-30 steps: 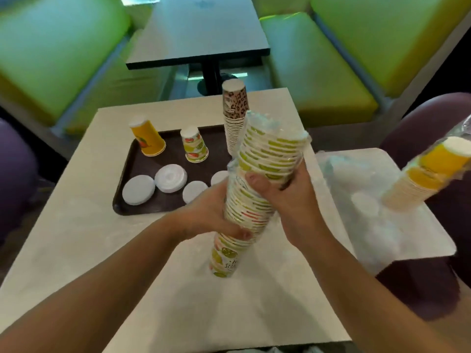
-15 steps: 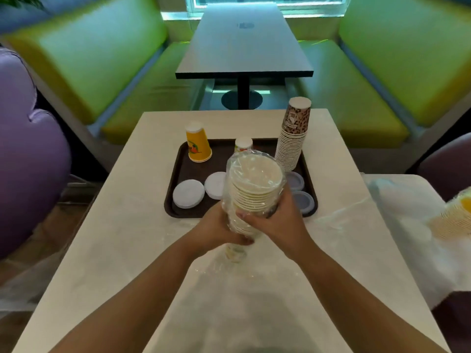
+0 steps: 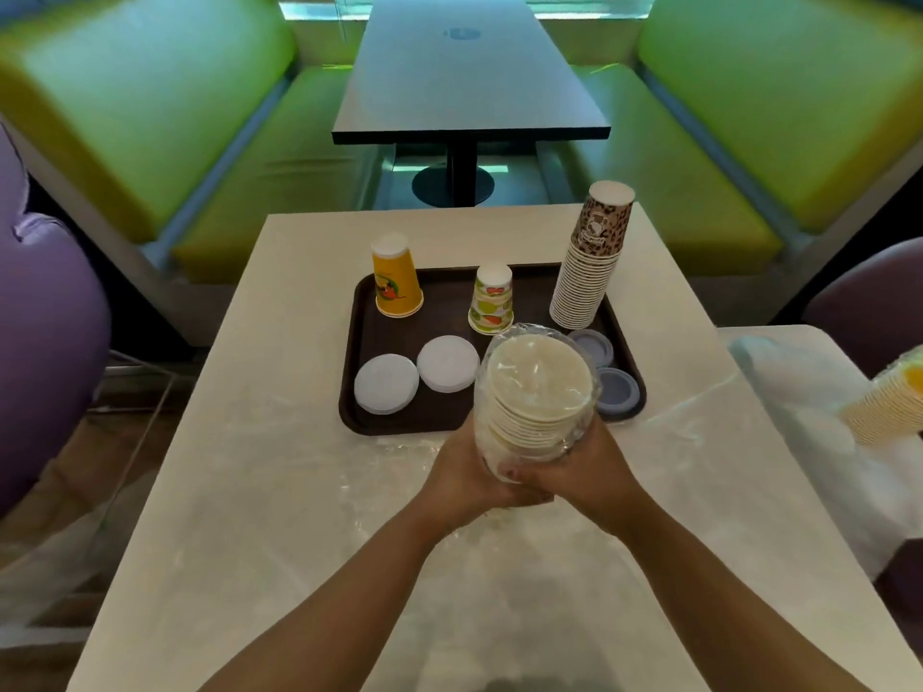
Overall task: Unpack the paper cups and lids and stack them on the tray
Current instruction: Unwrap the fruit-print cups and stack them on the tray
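Mid-unpacking: sleeve of nested paper cups (image 3: 537, 397), still in clear plastic wrap, held just over the near edge of the brown tray (image 3: 359, 422), open mouths toward the camera; left hand (image 3: 464, 472) and right hand (image 3: 594, 472) both curled round its lower end, thumbs overlapping. Next, probably: strip the wrap off, then stand the bare stack upside down beside the leopard-print cup stack (image 3: 589, 272); needs one hand steadying, the other pulling film.

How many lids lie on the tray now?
4 visible on the tray: two white lids at the front left, and two grey lids at the front right. The wrapped cup stack may hide more behind it.
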A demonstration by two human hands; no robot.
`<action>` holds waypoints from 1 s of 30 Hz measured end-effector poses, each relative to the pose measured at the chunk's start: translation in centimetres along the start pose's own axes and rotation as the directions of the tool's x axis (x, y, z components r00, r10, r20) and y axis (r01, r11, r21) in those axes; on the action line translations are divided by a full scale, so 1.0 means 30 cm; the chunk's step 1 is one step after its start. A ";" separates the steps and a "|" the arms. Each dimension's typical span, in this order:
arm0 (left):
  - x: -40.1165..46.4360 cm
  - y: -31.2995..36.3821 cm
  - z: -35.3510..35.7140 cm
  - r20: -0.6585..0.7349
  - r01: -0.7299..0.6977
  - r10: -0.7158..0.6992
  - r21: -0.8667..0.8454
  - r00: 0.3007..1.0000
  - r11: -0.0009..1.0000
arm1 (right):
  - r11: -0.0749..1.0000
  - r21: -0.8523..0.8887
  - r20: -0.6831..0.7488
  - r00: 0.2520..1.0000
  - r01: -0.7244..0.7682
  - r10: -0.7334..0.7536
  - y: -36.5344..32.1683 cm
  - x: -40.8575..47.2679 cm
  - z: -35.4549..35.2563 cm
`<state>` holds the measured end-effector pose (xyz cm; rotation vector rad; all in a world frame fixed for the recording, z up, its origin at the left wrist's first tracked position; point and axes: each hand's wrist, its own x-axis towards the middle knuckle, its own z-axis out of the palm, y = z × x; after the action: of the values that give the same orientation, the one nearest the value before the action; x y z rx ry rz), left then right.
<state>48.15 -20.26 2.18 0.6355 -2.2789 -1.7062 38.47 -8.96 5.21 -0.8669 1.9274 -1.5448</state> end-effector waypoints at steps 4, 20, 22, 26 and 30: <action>-0.013 -0.033 0.010 -0.011 0.023 -0.023 0.021 1.000 1.000 | 0.997 -0.059 0.069 0.997 -0.043 0.047 0.056 -0.008 0.014; -0.066 -0.157 -0.028 0.217 0.137 -0.151 0.079 0.964 0.987 | 0.940 -0.160 0.119 0.939 -0.301 0.321 0.272 -0.051 0.060; -0.087 -0.078 -0.061 0.202 0.085 -0.083 -0.002 0.976 0.996 | 0.936 -0.186 0.142 0.934 -0.299 0.327 0.286 -0.053 0.059; -0.092 0.022 -0.051 -0.026 -0.012 0.010 -0.057 1.000 0.998 | 0.951 -0.187 0.193 0.939 -0.248 0.283 0.287 -0.042 0.070; -0.084 0.014 -0.016 -0.165 0.016 -0.022 -0.042 0.986 0.999 | 0.946 -0.235 0.287 0.914 -0.222 0.286 0.274 -0.033 0.065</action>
<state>50.48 -19.40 2.92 0.7628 -2.1263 -1.6370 39.25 -8.27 -3.24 -0.8465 1.8871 -1.0052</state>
